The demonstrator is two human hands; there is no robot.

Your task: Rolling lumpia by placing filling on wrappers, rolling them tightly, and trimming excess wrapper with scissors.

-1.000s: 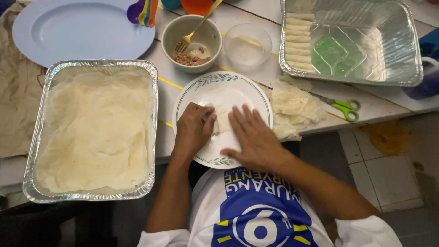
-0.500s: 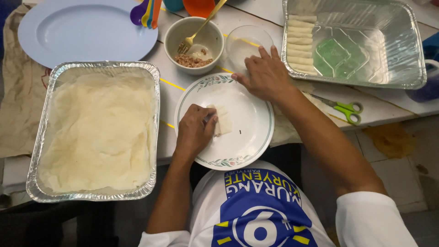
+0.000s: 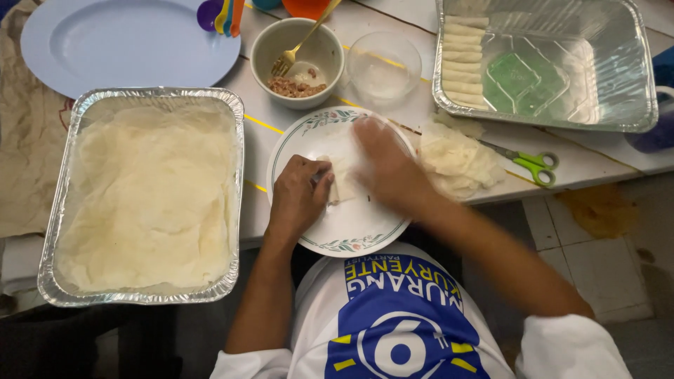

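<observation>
Far left – pale blue plate [image 3: 119, 42] at the top edge, and below it a foil tray [image 3: 53, 210] filled flat with thin pale wrapper sheets [image 3: 147, 196]. A beige bowl [image 3: 267, 52] just right of the blue plate holds a little minced filling [image 3: 295, 88] and a gold fork [image 3: 298, 48]. Coloured measuring spoons [image 3: 221, 14] sit at the top.

Centre – your left hand [image 3: 298, 196] is curled, fingertips pinching down on the near edge of a wrapper [image 3: 342, 184] that lies on the white floral-rimmed plate [image 3: 351, 235]. Your right hand [image 3: 390, 168] is blurred, laid over the right side of the same wrapper; I cannot tell if it grips or just presses flat. Looks like the rolling or folding step on 1 piece. Next move, judging by this, calls for keeping the left pinch firm while the right side gets tucked evenly, so the thin sheet does not tear.

Right – an empty clear bowl [image 3: 385, 67] above the plate, a crumpled pile of wrappers [image 3: 460, 158] beside your right hand, green-handled scissors [image 3: 537, 165] just past it. A second foil tray [image 3: 618, 84] holds a column of finished rolls [image 3: 467, 60] along its left wall.

Surface is a white table [image 3: 597, 151] with yellow lines, brown paper [image 3: 21, 161] at its left end; tiled floor [image 3: 597, 260] with a stain below right
</observation>
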